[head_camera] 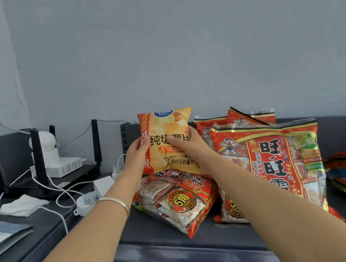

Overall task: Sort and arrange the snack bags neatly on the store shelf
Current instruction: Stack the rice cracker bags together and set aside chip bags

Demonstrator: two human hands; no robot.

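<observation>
Dark grey shelf (159,238) up front, so we start there and work back. Nearest us, a see-through red rice cracker bag (176,198) lies flat and a bit crooked on it. Just above that we've got the yellow chip bag (167,131) held upright between both hands, its bottom edge about touching the flat bag. Our left hand (137,157) grips its left edge, thumb on the front and fingers wrapped behind. The right hand (188,148) does the same on the right edge.

Looks to us like we're mid-placement, sorting the one odd bag out from all the red ones. It's puffy and glossy, potato chips printed on it, so our guess is it'll tip unless it gets flat shelf under it and something to lean on. The next move probably needs a free spot by the wall (178,42).

To the right, a big red bag (270,162) leans upright, with two smaller red bags (211,125) behind it. Off left sits a router (41,170).
</observation>
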